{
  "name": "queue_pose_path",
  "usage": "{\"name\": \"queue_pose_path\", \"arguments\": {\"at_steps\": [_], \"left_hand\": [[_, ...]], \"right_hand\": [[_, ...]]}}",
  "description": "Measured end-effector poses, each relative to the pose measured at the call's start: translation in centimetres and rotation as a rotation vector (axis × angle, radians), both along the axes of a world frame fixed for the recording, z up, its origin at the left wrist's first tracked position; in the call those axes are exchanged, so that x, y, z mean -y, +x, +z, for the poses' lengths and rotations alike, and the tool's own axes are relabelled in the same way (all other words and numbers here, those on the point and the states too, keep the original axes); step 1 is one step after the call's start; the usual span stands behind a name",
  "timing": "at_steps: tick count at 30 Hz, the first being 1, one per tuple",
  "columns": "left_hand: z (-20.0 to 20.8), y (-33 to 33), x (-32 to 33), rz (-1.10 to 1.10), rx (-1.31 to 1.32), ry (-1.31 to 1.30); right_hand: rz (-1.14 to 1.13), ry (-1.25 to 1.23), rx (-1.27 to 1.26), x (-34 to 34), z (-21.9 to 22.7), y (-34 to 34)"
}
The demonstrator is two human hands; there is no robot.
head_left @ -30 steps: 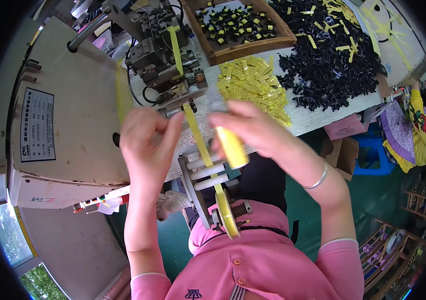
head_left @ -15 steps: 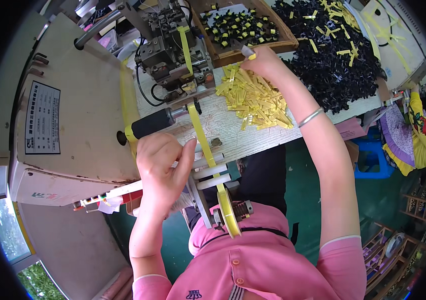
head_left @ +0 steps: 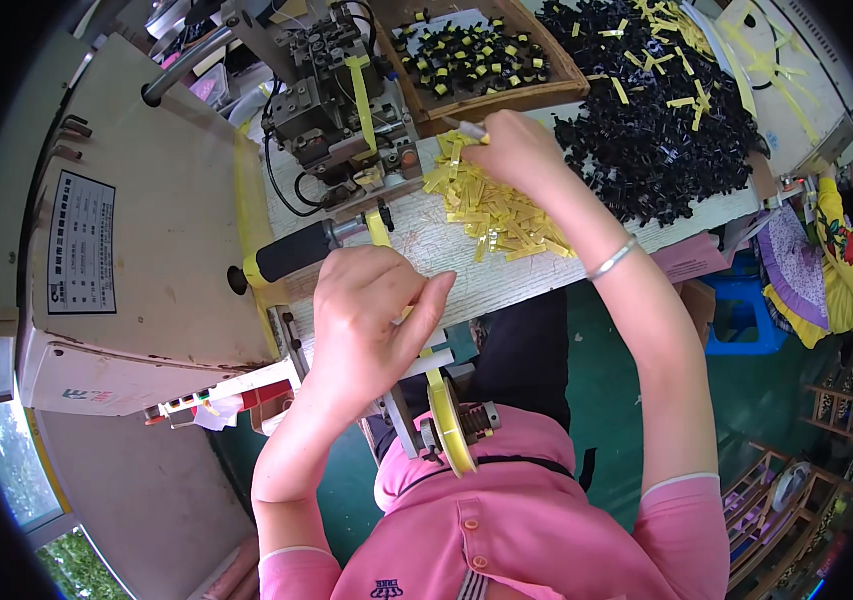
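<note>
In the head view, the left hand (head_left: 371, 315) is over the front edge of the table (head_left: 491, 278), which has a pale top with wood grain; its fingers are curled and the thumb stands apart, but I cannot tell whether the fingers press on anything below. A smooth, shiny strip of yellow tape (head_left: 379, 228) hangs by the metal end of a matt black cylindrical handle (head_left: 294, 250) and passes behind this hand. Nearer to the body are white round rollers (head_left: 433, 362) and a narrow yellow reel (head_left: 451, 428), with a coiled metal spring (head_left: 481, 418) beside it. The right hand (head_left: 516, 150) is closed around a yellow tool (head_left: 468, 130) with a grey tip, just above the far side of a loose heap of flat, glossy yellow strips (head_left: 506, 220). Behind it is a rough wooden tray (head_left: 506, 105), holding small black pieces with yellow bands; to its right spreads a heap of shiny black plastic pieces (head_left: 646, 165). A grey metal machine (head_left: 336, 110), blocky in shape, stands left of the tray.
</note>
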State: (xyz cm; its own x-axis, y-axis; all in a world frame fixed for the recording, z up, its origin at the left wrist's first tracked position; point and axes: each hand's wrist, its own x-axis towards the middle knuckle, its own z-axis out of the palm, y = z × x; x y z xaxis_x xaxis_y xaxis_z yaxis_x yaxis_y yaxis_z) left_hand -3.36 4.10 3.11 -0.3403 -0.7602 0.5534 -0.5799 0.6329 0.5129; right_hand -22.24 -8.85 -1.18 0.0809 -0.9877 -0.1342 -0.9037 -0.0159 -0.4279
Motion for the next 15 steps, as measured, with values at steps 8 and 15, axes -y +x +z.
{"name": "queue_pose_path", "arguments": {"at_steps": [8, 15], "left_hand": [[-0.4, 2.0, -0.8, 0.040, 0.026, 0.135], [-0.3, 1.3, -0.1, 0.020, -0.033, 0.102]], "right_hand": [[0.014, 0.118, 0.040, 1.0, 0.2, -0.4], [-0.043, -0.013, 0.281, 0.7, 0.0, -1.7]]}}
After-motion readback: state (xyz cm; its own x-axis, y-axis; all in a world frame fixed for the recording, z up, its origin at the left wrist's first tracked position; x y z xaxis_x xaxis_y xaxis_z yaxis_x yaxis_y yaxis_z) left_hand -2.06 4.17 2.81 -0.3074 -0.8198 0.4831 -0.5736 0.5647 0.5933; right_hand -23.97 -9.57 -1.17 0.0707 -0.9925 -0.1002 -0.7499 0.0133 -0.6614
